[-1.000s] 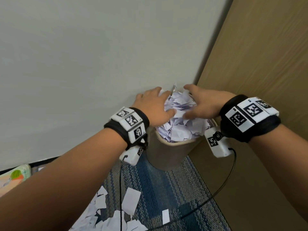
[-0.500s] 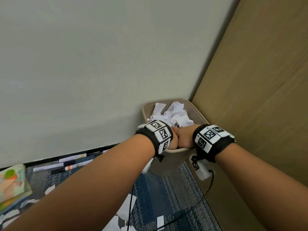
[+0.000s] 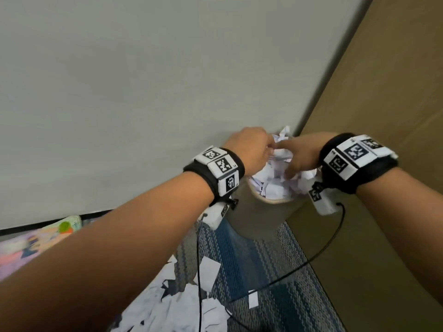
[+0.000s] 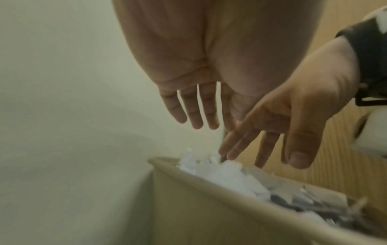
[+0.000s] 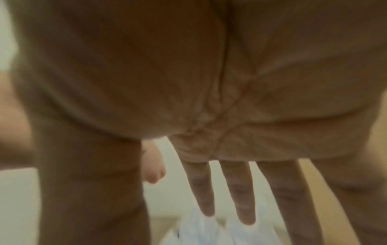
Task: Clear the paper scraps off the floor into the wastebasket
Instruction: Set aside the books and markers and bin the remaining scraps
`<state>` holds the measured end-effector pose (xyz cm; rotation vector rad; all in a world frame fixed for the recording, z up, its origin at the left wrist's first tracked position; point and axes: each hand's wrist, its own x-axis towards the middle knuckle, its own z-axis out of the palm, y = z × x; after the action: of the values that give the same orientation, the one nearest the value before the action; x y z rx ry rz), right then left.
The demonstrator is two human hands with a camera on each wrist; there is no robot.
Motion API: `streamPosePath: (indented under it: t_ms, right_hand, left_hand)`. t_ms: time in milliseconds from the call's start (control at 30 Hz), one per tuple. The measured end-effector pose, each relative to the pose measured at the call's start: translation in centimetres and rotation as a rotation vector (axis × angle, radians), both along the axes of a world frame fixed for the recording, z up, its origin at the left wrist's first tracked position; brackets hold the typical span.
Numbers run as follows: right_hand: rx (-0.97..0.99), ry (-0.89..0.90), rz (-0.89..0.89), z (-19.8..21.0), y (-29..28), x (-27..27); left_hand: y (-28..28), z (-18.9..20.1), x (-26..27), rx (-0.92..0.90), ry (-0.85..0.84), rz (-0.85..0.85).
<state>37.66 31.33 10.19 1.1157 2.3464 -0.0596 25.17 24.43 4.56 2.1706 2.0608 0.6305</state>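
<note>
Your left hand (image 3: 251,149) and right hand (image 3: 303,155) hover, fingers (image 4: 209,112) spread, over the heaped wastebasket (image 3: 261,212); pressing carelessly could spill scraps (image 3: 275,185) onto the near carpet (image 3: 271,264).

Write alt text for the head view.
Both hands, left hand and right hand, reach over a tan wastebasket heaped with white paper scraps, in a corner between a pale wall and a wooden panel. More scraps lie on the blue carpet below.

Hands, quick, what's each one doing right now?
Left hand: open, fingers straight, holding nothing.
Right hand: open, fingers straight above the wastebasket, holding nothing.
</note>
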Motion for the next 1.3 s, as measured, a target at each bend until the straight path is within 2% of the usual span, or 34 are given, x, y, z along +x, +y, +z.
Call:
streamPosePath:
  t_ms: [100,167,233,300,400,533,633,733,833,933,1067,1200,1300]
  right_hand:
    - [0.163,0.072,0.009,2.9,-1.1,-1.0]
    - [0.266,0.151,0.081,4.1,-2.8,-2.5]
    - [0.266,0.245,0.170,4.3,-5.2,-4.7]
    - [0.192,0.307,0.261,3.1,-7.8,-7.2]
    - [0.035,0.245,0.406,-2.1,-11.5,-10.8]
    - [-0.241,-0.020,0.471,-10.7,-15.7,-12.8]
    - [-0.312,-0.182,0.478,-16.1,-18.1,-12.4]
    - [-0.353,-0.151,0.428,-20.8,-19.3,-11.3]
    - [-0.382,-0.152,0.396,-24.3,-20.4,-10.9]
    - [-0.384,-0.163,0.395,-26.1,-21.8,-10.7]
    - [-0.413,0.039,0.364,-27.2,-23.3,-11.3]
    - [-0.426,0.178,0.354,-27.6,-24.2,-12.5]
    - [-0.401,0.256,0.352,-27.5,-24.3,-13.7]
  left_hand:
    - [-2.0,2.2,-3.1,0.088,-0.005,0.057]
    - [-3.8,3.2,-5.6,0.145,0.010,0.101]
    - [-6.4,3.0,-8.0,0.176,0.024,0.146]
    - [-9.7,1.1,-10.2,0.120,0.033,0.208]
    - [-15.7,-4.5,-13.3,-0.107,0.147,0.248]
    - [-23.0,-12.6,-16.8,-0.580,0.209,0.325]
    - [-27.5,-17.7,-18.5,-0.752,0.208,0.345]
    - [-30.2,-20.7,-19.1,-0.850,0.163,0.350]
    - [-31.4,-22.3,-18.6,-0.863,0.163,0.341]
    - [-31.8,-23.5,-17.1,-0.862,0.138,0.330]
    - [-32.0,-24.4,-15.0,-0.866,0.082,0.350]
    - [-32.4,-24.0,-16.0,-0.776,-0.098,0.298]
    - [-33.2,-22.9,-17.8,-0.715,-0.226,0.397]
